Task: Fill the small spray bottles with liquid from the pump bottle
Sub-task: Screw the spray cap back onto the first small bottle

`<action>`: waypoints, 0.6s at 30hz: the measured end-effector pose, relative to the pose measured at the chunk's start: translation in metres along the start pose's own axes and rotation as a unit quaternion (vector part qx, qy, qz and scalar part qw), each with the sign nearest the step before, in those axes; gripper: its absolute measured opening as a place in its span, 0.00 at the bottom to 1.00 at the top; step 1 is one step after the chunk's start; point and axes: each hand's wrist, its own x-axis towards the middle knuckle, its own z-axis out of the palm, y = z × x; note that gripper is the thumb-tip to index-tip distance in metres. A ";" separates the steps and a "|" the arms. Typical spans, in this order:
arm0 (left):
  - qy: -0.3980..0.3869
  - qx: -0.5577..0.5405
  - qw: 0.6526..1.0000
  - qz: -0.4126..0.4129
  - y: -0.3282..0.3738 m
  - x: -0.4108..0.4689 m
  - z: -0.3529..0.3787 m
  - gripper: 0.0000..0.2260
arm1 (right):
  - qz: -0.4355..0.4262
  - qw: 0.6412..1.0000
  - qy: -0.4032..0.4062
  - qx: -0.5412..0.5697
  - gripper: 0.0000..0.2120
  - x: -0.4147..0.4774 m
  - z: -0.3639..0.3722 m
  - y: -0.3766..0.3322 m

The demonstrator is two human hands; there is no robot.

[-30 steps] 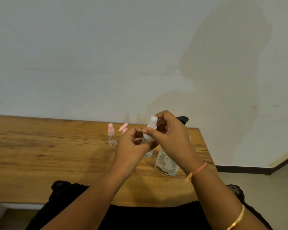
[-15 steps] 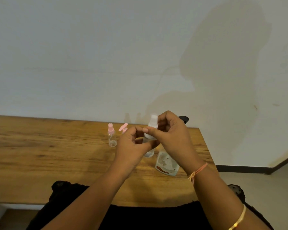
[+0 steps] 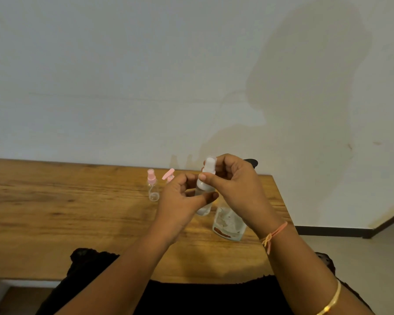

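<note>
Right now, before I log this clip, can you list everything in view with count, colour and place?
table: 1, brown wood, against the pale wall
pink-capped spray bottle: 1, clear, upright on the table left of the hands
pink spray top: 1, pink, just behind the left hand; what is below it is hidden
white-capped spray bottle: 1, clear, held above the table
pump bottle: 1, clear with label and black pump head, on the table behind the right hand
black fabric: 1, black, at the table's near edge
wrist thread: 1, orange, right wrist
bangle: 1, gold, right forearm
left hand: grips the white-capped bottle's body
right hand: pinches its white top
</note>
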 end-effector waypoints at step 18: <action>-0.025 -0.017 1.000 0.005 0.004 0.002 -0.002 0.15 | -0.007 0.994 -0.039 0.099 0.09 -0.003 0.008 -0.001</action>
